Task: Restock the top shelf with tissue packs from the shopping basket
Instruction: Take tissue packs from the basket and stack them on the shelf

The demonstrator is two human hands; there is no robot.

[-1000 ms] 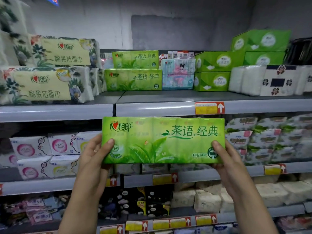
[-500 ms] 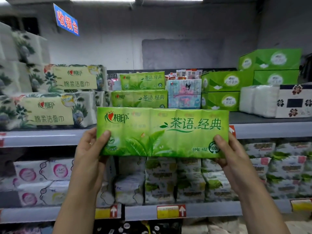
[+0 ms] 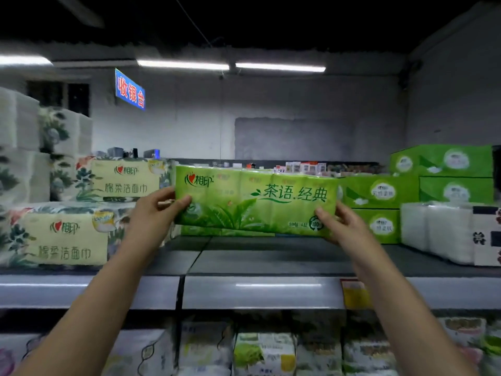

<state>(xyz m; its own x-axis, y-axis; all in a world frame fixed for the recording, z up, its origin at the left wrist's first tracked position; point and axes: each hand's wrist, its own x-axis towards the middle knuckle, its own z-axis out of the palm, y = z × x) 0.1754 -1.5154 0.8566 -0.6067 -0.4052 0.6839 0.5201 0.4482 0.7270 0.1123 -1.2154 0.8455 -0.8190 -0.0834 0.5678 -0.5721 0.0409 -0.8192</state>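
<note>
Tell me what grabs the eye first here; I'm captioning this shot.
A bright green tissue pack fills the centre, its ends gripped by the left hand and right hand, over the top shelf. A blue sign with red characters hangs upper left; green boxes stack on the shelf's right.

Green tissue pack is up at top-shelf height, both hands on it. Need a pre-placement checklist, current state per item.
1. Grip of left hand on the green tissue pack, left end: ok.
2. Grip of right hand on its right end: ok.
3. Pack's lower edge above the top shelf: ok.
4. Pack level: not ok, the right end sits slightly lower.
5. Bare shelf showing between the floral packs and the green boxes: ok.
6. Spot directly behind the pack free: cannot tell, the pack hides it.
</note>
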